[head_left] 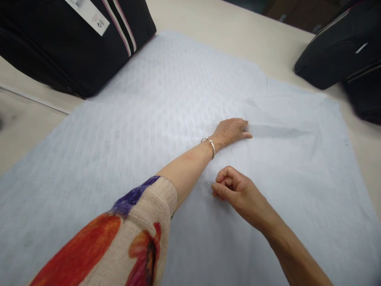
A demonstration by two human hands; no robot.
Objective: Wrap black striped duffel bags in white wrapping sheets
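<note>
A pale blue-white thin sheet lies spread over the table under both hands. My left hand, with a silver bangle at the wrist, reaches across it and rests on or just over a creased part. Its thumb and forefinger stand apart; the other fingers are mostly hidden under the hand. Nearer to me, my right hand is closed in a pinch above the sheet. A tiny bright speck shows by its fingertips, too small to name.
A black bag with a striped band and a white tag stands at the upper left on the sheet's edge. More dark bags are at the upper right. The cream tabletop shows around the sheet. Brown boxes are beyond.
</note>
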